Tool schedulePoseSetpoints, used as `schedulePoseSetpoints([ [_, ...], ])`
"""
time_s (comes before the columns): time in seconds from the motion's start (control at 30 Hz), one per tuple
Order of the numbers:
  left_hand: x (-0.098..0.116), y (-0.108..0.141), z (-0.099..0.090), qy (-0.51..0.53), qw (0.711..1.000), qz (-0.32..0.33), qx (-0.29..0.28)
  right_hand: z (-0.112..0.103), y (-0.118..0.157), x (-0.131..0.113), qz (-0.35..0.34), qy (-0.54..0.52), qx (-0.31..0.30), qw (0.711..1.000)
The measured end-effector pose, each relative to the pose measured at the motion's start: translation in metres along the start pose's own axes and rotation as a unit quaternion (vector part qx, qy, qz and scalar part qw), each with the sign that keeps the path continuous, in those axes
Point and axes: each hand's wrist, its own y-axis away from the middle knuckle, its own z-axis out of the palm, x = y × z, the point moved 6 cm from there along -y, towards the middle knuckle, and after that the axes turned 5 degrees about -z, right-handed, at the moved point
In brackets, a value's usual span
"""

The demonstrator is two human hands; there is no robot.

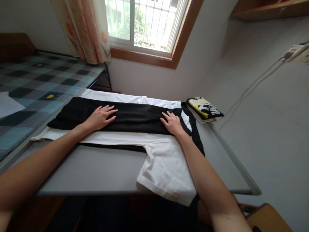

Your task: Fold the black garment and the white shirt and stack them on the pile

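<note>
Black panel (137, 116) lies beneath both your hands, long axis running left to right.
Your left hand (102, 117) and right hand (172, 123) rest palm-down on it, fingers extended, neither closed on any cloth. Your right sits close to the panel's right end; your left is set well in from the other. White cloth (125, 138) shows along both long sides; the white sleeve (169, 170), nearer your right hand, overhangs the table's (103, 170) near edge.

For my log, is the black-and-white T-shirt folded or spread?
Partly folded: a black section lies over white fabric, but a white short sleeve extends partly off the table.
</note>
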Motion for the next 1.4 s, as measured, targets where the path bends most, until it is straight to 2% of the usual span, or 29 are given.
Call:
schedulePoseSetpoints([
  [1.4, 0.0010, 0.0000, -0.0015, 0.003, 1.000, -0.003, -0.006, -0.0021, 0.0003, -0.0013, 0.000, -0.009, -0.010, 1.000],
])
